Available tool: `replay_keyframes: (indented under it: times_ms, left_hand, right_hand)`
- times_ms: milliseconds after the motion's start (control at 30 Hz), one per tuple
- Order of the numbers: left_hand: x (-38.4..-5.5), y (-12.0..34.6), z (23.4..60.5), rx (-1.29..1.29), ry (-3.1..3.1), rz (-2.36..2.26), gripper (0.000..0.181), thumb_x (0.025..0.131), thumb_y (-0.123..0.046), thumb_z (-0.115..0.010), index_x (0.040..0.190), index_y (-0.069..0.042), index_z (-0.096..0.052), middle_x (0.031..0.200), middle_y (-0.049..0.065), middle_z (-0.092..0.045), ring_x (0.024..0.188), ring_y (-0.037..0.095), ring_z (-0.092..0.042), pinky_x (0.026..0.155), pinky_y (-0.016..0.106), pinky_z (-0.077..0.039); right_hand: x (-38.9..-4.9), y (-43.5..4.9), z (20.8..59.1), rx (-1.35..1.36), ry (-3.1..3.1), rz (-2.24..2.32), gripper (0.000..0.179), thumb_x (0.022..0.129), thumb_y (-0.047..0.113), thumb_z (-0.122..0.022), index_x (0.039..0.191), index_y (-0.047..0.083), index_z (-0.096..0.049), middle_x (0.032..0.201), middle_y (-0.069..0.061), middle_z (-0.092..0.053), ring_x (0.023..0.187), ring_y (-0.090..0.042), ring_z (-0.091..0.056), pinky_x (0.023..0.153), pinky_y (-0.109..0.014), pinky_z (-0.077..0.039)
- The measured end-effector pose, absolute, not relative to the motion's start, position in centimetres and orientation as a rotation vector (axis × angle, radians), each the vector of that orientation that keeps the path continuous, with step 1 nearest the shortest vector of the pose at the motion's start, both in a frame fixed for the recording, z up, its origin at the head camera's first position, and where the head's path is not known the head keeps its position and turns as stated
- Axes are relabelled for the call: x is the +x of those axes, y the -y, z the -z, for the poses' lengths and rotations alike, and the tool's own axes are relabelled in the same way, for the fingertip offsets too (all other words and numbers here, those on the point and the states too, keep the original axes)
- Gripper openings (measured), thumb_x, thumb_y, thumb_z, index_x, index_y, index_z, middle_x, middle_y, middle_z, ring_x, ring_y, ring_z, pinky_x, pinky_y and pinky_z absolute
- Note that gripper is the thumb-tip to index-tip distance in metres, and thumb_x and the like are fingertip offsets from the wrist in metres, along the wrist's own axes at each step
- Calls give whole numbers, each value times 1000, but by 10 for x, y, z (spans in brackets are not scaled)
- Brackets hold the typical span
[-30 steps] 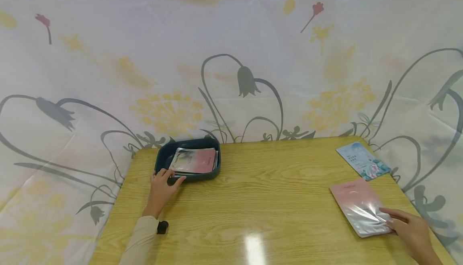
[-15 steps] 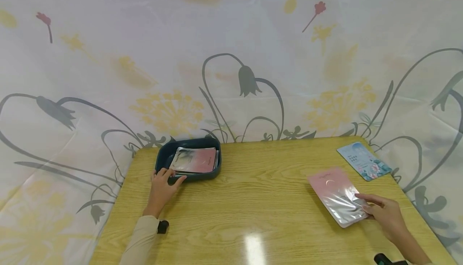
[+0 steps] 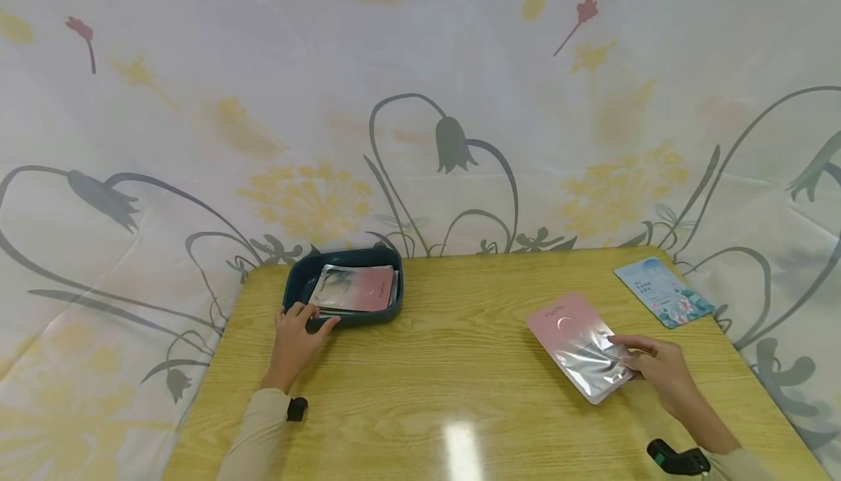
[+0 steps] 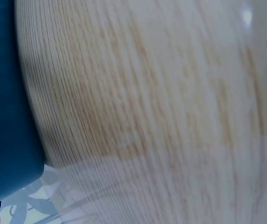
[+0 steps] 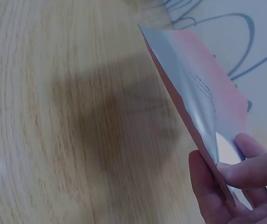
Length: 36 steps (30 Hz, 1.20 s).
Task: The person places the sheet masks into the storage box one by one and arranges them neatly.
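A pink-and-silver sheet mask packet (image 3: 578, 349) is held up over the right part of the table by my right hand (image 3: 660, 371), which pinches its near right edge between thumb and fingers. The right wrist view has this packet (image 5: 203, 93) nearly edge-on, its shadow on the wood below. At the back left, my left hand (image 3: 298, 339) grips the near left corner of a dark blue basket (image 3: 368, 318). Inside the basket lies a small stack of packets, a pink-and-silver one (image 3: 355, 288) on top. The basket's outer wall (image 4: 10, 107) fills the left side of the left wrist view.
A light blue floral packet (image 3: 665, 293) lies flat near the table's back right corner. The wood-grain table (image 3: 460, 364) ends at the back against a flower-printed cloth (image 3: 420, 65), which also runs along both sides.
My right hand has carried the packet leftward and a little toward the back, away from the table's right edge. The left hand stays at the basket.
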<state>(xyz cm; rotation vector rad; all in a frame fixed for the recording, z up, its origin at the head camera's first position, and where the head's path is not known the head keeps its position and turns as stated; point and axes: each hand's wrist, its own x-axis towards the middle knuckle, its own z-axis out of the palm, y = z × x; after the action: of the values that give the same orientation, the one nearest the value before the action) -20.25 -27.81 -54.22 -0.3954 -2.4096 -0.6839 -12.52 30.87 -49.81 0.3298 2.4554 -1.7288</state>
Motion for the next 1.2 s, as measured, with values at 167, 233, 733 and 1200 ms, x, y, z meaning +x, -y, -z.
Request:
replay_keyframes:
  times_ms: [167,233,733,1200]
  left_hand:
    - [-202,278,542,-390,2415,692,39,69,-20,-85,76,-9,-49,76,5,-45,74,30,-51,94,70,-23]
    - [-202,278,542,-385,2421,697,38,69,-20,-85,77,-9,-49,76,4,-45,74,30,-51,94,70,-23]
    - [-206,282,546,-388,2431,677,39,69,-20,-85,77,-9,-49,77,5,-46,75,30,-53,94,70,-23]
    - [-204,280,541,-382,2443,699,38,68,-18,-85,76,-8,-49,76,6,-46,77,30,-53,94,71,-22]
  right_hand:
    - [-132,-295,497,293,-2458,1709,31,88,-5,-56,118,-8,-61,106,-1,-63,73,-11,-59,63,-31,-53]
    - [-136,-290,496,268,-2462,1697,32,88,-5,-56,120,-9,-59,111,-9,-62,73,-11,-59,63,-31,-53]
    - [-166,-255,484,100,-2514,1661,29,90,-5,-54,118,-7,-61,113,-23,-57,71,-15,-57,61,-31,-52]
    - [-180,-232,479,62,-2453,1705,30,88,-5,-53,118,-7,-62,113,-21,-59,73,-14,-57,63,-30,-52]
